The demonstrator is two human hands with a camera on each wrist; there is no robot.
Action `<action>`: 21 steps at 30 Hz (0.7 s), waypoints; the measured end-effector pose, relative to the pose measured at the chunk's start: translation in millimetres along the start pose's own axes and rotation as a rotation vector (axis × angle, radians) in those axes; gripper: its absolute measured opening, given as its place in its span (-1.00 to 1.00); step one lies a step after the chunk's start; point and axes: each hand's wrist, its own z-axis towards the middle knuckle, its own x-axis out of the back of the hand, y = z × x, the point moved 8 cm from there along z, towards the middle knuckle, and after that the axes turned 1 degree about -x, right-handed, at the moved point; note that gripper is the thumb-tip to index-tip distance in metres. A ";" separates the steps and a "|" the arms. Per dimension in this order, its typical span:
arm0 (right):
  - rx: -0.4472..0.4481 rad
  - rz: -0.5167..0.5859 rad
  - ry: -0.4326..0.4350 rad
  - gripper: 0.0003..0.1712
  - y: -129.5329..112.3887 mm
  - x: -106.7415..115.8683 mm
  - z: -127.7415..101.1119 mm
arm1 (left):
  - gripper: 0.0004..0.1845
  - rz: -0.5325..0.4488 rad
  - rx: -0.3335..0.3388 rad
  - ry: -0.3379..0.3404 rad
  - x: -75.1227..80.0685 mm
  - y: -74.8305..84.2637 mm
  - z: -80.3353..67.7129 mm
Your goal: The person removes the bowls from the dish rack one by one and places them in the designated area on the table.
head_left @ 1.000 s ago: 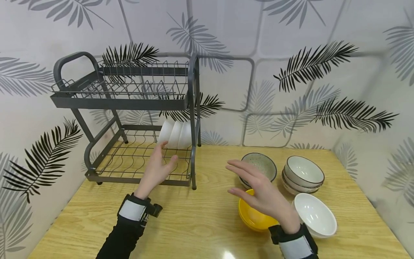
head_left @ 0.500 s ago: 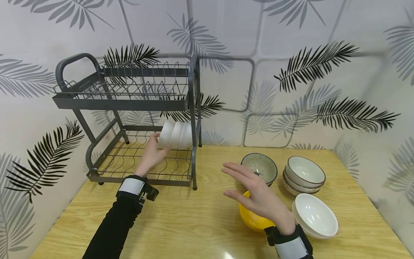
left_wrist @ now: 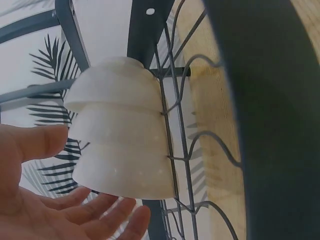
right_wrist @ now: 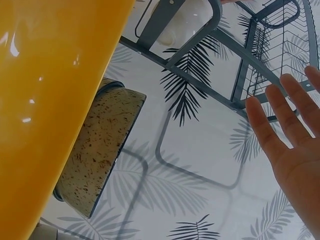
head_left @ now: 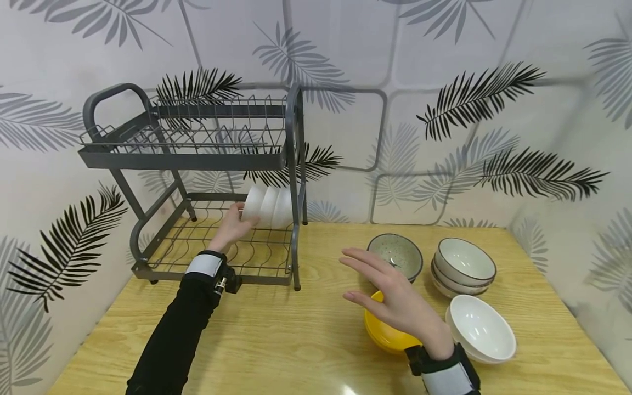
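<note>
White bowls (head_left: 268, 207) stand on edge, nested in a row, at the right end of the dish rack's lower tier (head_left: 217, 230). My left hand (head_left: 231, 226) is at the leftmost bowl. In the left wrist view, its fingers (left_wrist: 107, 212) lie along the rim of the nearest white bowl (left_wrist: 122, 170), and its thumb points at the bowls' side; whether it touches is unclear. Over the yellow bowls (head_left: 387, 332) hovers my right hand (head_left: 395, 296), fingers extended and holding nothing. The right wrist view shows a yellow bowl (right_wrist: 50, 100) close up beside that hand.
Speckled bowls (head_left: 400, 255) sit behind the yellow ones. Farther right are stacked cream bowls with dark rims (head_left: 464, 266) and white bowls (head_left: 481, 329). The rack's upper tier (head_left: 185, 159) overhangs the lower one, and its right post (head_left: 295, 230) stands by the nested bowls.
My left hand has moved left and farther back, from in front of the white bowls to their left side. The right hand has shifted slightly left. The bowls look about the same.
</note>
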 end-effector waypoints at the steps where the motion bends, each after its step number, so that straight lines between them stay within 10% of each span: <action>1: 0.000 -0.002 0.000 -0.29 -0.2 0.7 -0.4 | -0.30 -0.006 0.002 -0.001 -0.1 -0.2 1.4; 21: 0.007 -0.014 0.018 -0.33 -2.4 7.6 -2.0 | -0.54 0.081 0.072 0.118 11.4 -11.9 32.3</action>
